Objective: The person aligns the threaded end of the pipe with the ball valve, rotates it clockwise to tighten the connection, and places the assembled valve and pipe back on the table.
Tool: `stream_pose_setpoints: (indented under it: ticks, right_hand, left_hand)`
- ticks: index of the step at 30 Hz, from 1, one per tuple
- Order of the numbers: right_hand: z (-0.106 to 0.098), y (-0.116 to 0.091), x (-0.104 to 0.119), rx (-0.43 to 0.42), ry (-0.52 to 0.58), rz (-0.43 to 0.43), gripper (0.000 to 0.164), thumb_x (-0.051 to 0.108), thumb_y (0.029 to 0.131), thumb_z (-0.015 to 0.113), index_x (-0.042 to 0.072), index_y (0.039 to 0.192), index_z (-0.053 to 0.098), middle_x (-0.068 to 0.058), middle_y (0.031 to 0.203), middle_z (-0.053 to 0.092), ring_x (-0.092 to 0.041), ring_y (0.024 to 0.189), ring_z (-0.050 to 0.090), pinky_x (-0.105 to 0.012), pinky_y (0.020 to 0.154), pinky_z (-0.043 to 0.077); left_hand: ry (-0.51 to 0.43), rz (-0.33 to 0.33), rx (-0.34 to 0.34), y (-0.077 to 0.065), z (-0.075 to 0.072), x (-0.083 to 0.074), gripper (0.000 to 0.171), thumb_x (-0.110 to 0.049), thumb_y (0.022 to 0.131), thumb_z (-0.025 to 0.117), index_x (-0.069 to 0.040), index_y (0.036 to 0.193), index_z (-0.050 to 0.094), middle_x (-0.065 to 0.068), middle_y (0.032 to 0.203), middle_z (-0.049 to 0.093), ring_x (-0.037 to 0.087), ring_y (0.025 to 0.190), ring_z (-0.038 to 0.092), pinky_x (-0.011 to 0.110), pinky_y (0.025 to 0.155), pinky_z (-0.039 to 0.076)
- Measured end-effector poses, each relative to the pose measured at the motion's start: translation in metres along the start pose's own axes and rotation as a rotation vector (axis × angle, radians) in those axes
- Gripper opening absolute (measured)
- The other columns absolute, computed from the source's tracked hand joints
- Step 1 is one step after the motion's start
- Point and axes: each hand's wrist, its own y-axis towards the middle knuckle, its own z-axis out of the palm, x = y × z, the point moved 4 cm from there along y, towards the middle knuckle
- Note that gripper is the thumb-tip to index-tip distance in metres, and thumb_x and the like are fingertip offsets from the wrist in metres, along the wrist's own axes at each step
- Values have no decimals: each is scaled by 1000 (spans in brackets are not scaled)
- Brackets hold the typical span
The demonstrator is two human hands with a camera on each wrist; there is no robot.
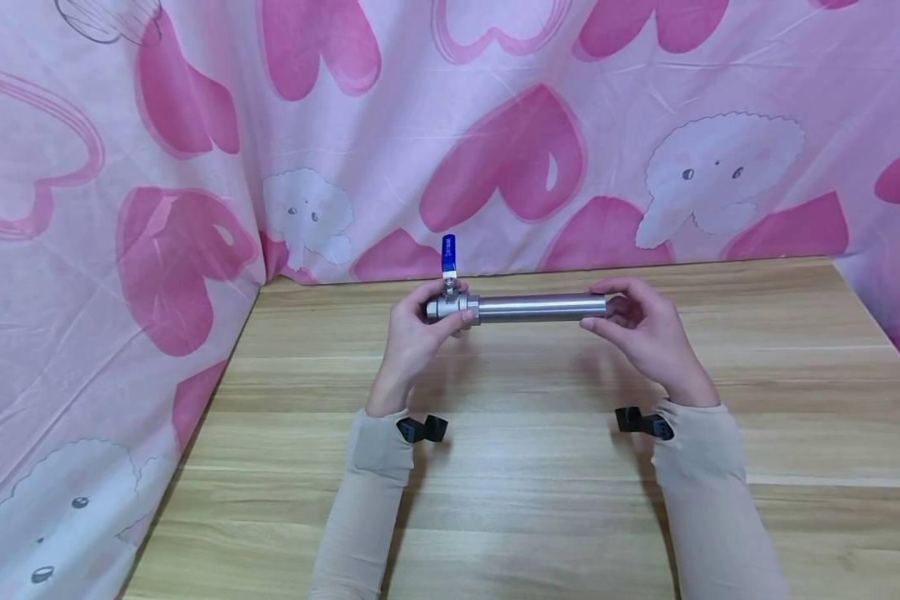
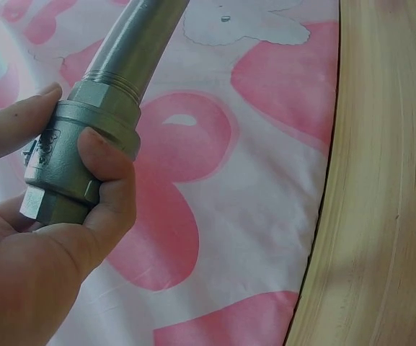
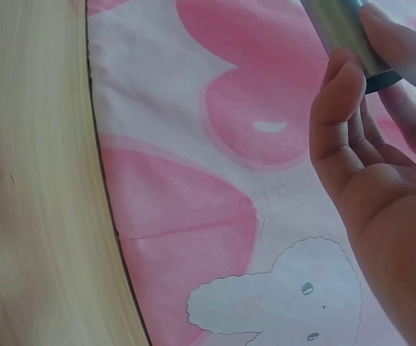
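A steel ball valve (image 1: 453,307) with a blue lever handle (image 1: 449,252) is joined to the left end of a smooth metal pipe (image 1: 540,307). My left hand (image 1: 416,342) grips the valve body, its thumb across the near side and the lever pointing away from me. At the pipe's other end, my right hand (image 1: 656,337) pinches it between thumb and fingers. In the left wrist view a few threads show where the pipe enters the valve (image 2: 71,155). The right wrist view shows the pipe's dark end rim (image 3: 383,81) between the fingers. Pipe and valve are held level above the table.
A wood-grain table (image 1: 525,500) lies under both hands. Pink cloth (image 1: 390,142) with hearts and white animal figures hangs along the back and left sides. Black wrist mounts (image 1: 422,428) are fixed on both sleeves.
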Motion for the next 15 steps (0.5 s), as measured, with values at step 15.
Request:
stream_pose_setpoints:
  ticks: [15]
  right_hand:
    - [0, 1, -2, 8, 24, -23, 36, 2, 85, 71, 3, 118, 59, 5, 99, 60, -7, 78, 58, -13, 65, 52]
  left_hand:
    - [3, 21, -6, 1, 0, 1, 42, -3, 80, 76, -5, 120, 64, 12, 117, 67, 23, 90, 61, 30, 64, 58]
